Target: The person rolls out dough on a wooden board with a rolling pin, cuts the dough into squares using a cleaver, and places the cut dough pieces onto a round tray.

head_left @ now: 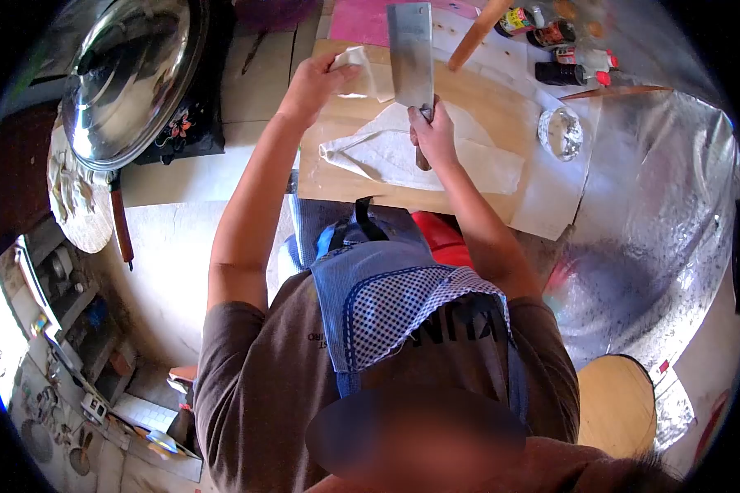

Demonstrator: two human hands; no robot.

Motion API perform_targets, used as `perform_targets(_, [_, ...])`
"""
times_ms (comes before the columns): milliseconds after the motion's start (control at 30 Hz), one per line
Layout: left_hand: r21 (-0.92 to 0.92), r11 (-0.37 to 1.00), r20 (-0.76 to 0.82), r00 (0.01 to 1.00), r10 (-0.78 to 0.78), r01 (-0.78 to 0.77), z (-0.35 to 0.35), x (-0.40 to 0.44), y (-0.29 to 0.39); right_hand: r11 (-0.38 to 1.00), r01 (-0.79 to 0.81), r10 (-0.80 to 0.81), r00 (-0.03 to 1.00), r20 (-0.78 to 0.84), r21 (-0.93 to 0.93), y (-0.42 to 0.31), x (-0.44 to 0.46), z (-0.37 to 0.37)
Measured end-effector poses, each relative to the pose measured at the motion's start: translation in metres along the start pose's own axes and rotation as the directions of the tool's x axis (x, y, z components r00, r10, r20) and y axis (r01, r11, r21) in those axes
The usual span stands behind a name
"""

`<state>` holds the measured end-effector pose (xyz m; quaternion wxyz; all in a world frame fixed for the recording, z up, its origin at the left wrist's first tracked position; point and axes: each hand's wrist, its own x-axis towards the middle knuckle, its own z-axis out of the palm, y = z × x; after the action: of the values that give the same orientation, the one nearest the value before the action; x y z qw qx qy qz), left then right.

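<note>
My right hand (434, 135) is wrapped around the handle of a cleaver (411, 53), whose broad blade points away from me. Beneath that hand, a thin, pale dough sheet (386, 156) lies partly folded on a wooden board (325, 181). To the left, over the far part of the board, my left hand (316, 82) grips a small piece of dough (355, 59) between thumb and fingers. A wooden rolling pin (478, 34) rests at the far right of the board, beyond the blade.
A wok or pot with a shiny lid (131, 74) stands at left. Pale pieces lie on a round board (78, 197) below it. Several sauce bottles (559, 74) and a foil-like white bowl (560, 133) sit at right, beside silver sheeting (658, 197). My apron (386, 287) borders the table's near edge.
</note>
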<state>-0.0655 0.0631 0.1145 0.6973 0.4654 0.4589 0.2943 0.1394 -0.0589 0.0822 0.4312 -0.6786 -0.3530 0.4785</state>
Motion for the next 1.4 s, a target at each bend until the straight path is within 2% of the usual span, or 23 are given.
perform_targets(67, [-0.133, 0.989, 0.031, 0.997, 0.075, -0.070, 0.013, 0.005, 0.009, 1.000, 0.028, -0.028, 0.999, -0.035, -0.010, -0.008, -0.007, -0.007])
perform_targets(200, [-0.134, 0.990, 0.044, 0.998, 0.047, -0.041, 0.009, 0.016, -0.011, 0.996, 0.068, -0.073, 0.990, -0.121, -0.051, -0.005, -0.019, -0.021])
perform_targets(267, [0.178, 0.981, 0.000, 0.997, -0.083, 0.082, -0.013, 0.028, -0.055, 0.993, 0.099, -0.107, 0.987, -0.123, -0.072, 0.001, -0.021, -0.024])
perform_targets(300, [0.178, 0.980, 0.001, 0.996, -0.085, 0.084, -0.022, 0.030, -0.075, 0.993, 0.096, -0.104, 0.987, -0.124, -0.071, 0.001, -0.020, -0.023])
perform_targets(367, [0.354, 0.904, -0.170, 0.967, -0.192, 0.242, -0.035, 0.031, -0.108, 0.993, 0.035, -0.042, 0.998, -0.056, -0.113, 0.001, -0.020, -0.018])
perform_targets(400, [0.353, 0.903, -0.169, 0.966, -0.196, 0.245, -0.038, 0.031, -0.112, 0.981, 0.031, -0.042, 0.998, -0.052, -0.194, 0.007, -0.018, -0.013])
perform_targets(433, [0.323, 0.911, -0.183, 0.961, -0.206, 0.257, -0.041, 0.030, -0.116, 0.981, 0.026, -0.037, 0.998, -0.052, -0.194, 0.012, -0.013, -0.008])
perform_targets(500, [0.289, 0.917, -0.199, 0.955, -0.222, 0.274, -0.045, 0.029, -0.121, 0.917, 0.107, -0.090, 0.994, 0.063, -0.385, 0.013, -0.007, 0.004])
perform_targets(567, [0.300, 0.911, -0.189, 0.954, -0.233, 0.282, -0.050, 0.030, -0.118, 0.906, 0.105, -0.068, 0.992, 0.103, -0.409, 0.000, -0.001, 0.012])
perform_targets(633, [0.285, 0.926, -0.208, 0.959, -0.192, 0.248, -0.057, 0.032, -0.125, 0.808, 0.191, -0.105, 0.977, 0.183, -0.558, -0.014, 0.003, 0.019])
perform_targets(700, [0.266, 0.939, -0.227, 0.961, -0.160, 0.218, -0.059, 0.030, -0.126, 0.791, 0.213, -0.106, 0.971, 0.215, -0.574, -0.015, 0.010, 0.024])
perform_targets(767, [0.456, 0.851, -0.259, 0.953, -0.154, 0.261, -0.059, 0.023, -0.109, 0.775, 0.236, -0.102, 0.962, 0.252, -0.586, -0.010, 0.017, 0.029])
perform_targets(867, [0.453, 0.857, -0.243, 0.959, -0.146, 0.245, -0.064, 0.020, -0.114, 0.763, 0.236, -0.089, 0.960, 0.264, -0.601, 0.000, 0.022, 0.040])
perform_targets(933, [0.427, 0.867, -0.235, 0.957, -0.168, 0.257, -0.066, 0.017, -0.114, 0.699, 0.191, -0.041, 0.973, 0.228, -0.689, 0.002, 0.021, 0.048])
perform_targets(1000, [0.402, 0.880, -0.226, 0.958, -0.174, 0.254, -0.068, 0.014, -0.112, 0.716, 0.173, -0.040, 0.977, 0.208, -0.677, 0.003, 0.018, 0.047])
perform_targets(1067, [0.561, 0.802, -0.213, 0.972, -0.102, 0.207, -0.072, 0.010, -0.109, 0.732, 0.173, -0.059, 0.980, 0.192, -0.658, 0.003, 0.022, 0.045])
perform_targets(1100, [0.565, 0.799, -0.218, 0.971, -0.094, 0.205, -0.072, 0.006, -0.107, 0.769, 0.150, -0.070, 0.986, 0.151, -0.621, 0.004, 0.023, 0.043])
perform_targets(1200, [0.483, 0.841, -0.251, 0.959, -0.134, 0.244, -0.070, 0.000, -0.110, 0.854, 0.123, -0.086, 0.992, 0.096, -0.506, 0.008, 0.017, 0.035])
perform_targets(1233, [0.389, 0.886, -0.272, 0.950, -0.152, 0.253, -0.069, 0.001, -0.114, 0.891, 0.121, -0.091, 0.992, 0.089, -0.437, 0.006, 0.015, 0.033])
perform_targets(1267, [0.290, 0.921, -0.293, 0.940, -0.175, 0.261, -0.069, 0.002, -0.119, 0.879, 0.047, 0.007, 0.994, 0.112, -0.474, 0.018, 0.016, 0.031])
perform_targets(1367, [0.402, 0.872, -0.265, 0.947, -0.182, 0.280, -0.070, 0.000, -0.117, 0.905, 0.068, 0.002, 0.986, 0.165, -0.421, -0.006, -0.004, 0.047])
perform_targets(1400, [0.405, 0.871, -0.263, 0.947, -0.182, 0.279, -0.070, 0.000, -0.117, 0.894, 0.133, -0.045, 0.976, 0.212, -0.427, -0.006, -0.008, 0.053])
